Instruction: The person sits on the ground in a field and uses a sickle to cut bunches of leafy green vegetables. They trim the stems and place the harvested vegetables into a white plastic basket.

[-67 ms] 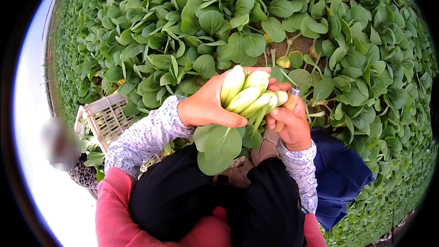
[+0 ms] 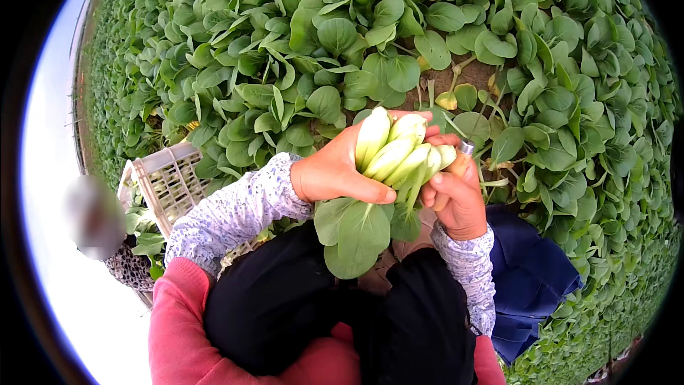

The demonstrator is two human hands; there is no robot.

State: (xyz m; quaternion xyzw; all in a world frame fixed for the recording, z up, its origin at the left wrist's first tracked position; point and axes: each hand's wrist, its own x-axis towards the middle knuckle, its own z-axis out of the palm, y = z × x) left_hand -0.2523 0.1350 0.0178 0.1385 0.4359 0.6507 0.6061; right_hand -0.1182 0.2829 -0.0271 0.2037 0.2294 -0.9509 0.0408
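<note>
Head view: bunch of greens (image 2: 402,160) held in the left hand (image 2: 331,171)

Pale stalks (image 2: 374,135) are clamped between its thumb and fingers, above dark trousers (image 2: 271,306), with leaves (image 2: 360,239) hanging below. A wooden handle (image 2: 461,165) (topped by a metal collar (image 2: 467,147)) is gripped by the curled fingers of the right hand (image 2: 459,203), beside the stalks.

Greens bunch (image 2: 388,160), held | pale stalks up, leaves down | tan-handled tool (image 2: 462,165), gripped

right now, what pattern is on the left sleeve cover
Small blue-purple flecks on white; the head view shows the sleeve cover best.
</note>
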